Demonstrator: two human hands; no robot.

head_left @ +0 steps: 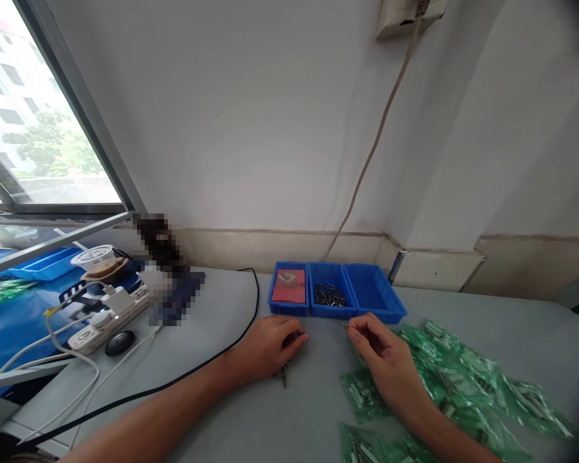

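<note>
My right hand [383,354] pinches a small slim metal pin [344,326] between thumb and forefinger, just in front of the blue bins. My left hand [270,347] rests low over the table, its thumb and fingers curled together; a dark bit shows at the fingertips, too small to name. Beneath that hand lie a few loose metal pins [284,376], partly covered. The middle blue bin [332,313] holds a heap of dark metal pins [329,295]. In the left blue bin [288,310] is a red card [288,287] with a small clear packet on it. Nothing shows in the right blue bin [374,289].
Several green plastic bags [463,379] of metal parts spread around my right forearm. A black cable [193,370] crosses the table under my left forearm. Farther left are a black mouse [119,343], a power strip [109,321] and a lidded cup [95,257]. The wall stands behind the bins.
</note>
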